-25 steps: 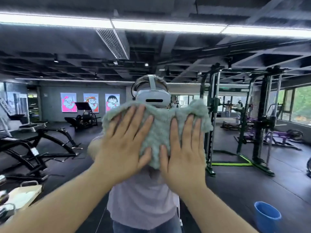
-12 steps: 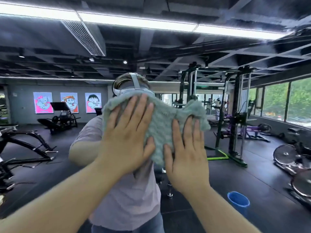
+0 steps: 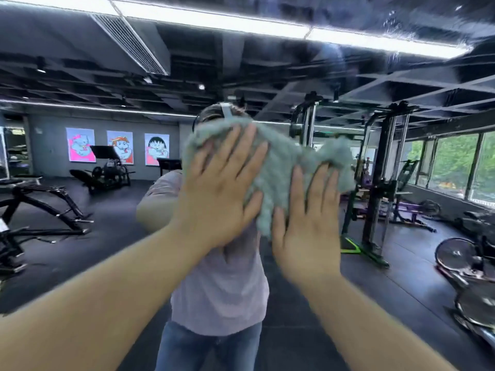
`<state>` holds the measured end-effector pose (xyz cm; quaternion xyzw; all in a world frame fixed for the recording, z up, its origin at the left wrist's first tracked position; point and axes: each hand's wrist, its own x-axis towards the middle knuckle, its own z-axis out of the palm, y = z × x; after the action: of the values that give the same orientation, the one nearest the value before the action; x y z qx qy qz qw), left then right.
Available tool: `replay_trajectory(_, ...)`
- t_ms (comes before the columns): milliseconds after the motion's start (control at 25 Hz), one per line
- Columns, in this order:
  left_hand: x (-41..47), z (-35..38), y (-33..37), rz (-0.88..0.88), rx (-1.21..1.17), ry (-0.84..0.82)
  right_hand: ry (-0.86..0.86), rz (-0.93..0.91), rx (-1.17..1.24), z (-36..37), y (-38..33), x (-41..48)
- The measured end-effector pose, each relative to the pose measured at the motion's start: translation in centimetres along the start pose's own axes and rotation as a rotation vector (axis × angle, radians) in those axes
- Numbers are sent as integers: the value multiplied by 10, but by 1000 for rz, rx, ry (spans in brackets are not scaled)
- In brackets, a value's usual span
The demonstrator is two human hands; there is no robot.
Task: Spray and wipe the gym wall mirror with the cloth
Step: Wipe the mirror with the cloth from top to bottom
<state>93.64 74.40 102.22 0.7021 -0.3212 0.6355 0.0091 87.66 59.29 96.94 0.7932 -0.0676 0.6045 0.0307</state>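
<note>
Here L hand (image 3: pixel 214 202) & R hand (image 3: pixel 305 234) fingers (image 3: pixel 241 156), splayed flat, pin cloth (image 3: pixel 284 167) to mirror (image 3: pixel 401 277).

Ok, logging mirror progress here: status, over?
Left hand and right hand open, flat on cloth. Cloth bunched, pressed to mirror. No obstruction seen.

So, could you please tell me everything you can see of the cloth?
The cloth is a pale grey-green, fluffy rag, bunched and spread unevenly against the mirror, over the person's reflected head. The left hand presses its left part and the right hand its lower right, both with straight fingers; a ragged corner sticks out to the right.
</note>
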Motion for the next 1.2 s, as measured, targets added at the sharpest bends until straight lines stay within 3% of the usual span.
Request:
replay_trajectory(80, -50, 1, 14, 109, 7, -55, -111, -54, 16, 6, -3, -59)
replay_trajectory(160, -59, -2, -11, 207, 31, -68, -146, -61, 14, 9, -13, -63)
replay_trajectory(360, -32, -36, -147, -29, 85, -95, -27, -55, 118, -2, -118, 65)
replay_trajectory(440, -45, -46, -182, -98, 85, -126, -28, -55, 131, 4, -166, 79)
replay_trajectory(600, -126, -42, -206, -107, 71, -183, -2, -50, 113, 37, -227, -4)
replay_trajectory(720, -216, -41, -194, -53, 70, -239, -125, -133, 46, 50, -245, -92)
replay_trajectory(800, -208, -39, -190, 20, 24, -204, -158, -94, 7, 47, -230, -94)
replay_trajectory(920, -117, -33, -159, 85, -26, -104, -148, 126, -30, 24, -176, -37)
replay_trajectory(1000, -71, -28, -126, 84, -57, -80, -121, 176, -15, 7, -131, -13)
replay_trajectory(1200, -103, 2, -18, 106, -111, -97, -140, 202, -21, 10, -54, -96)
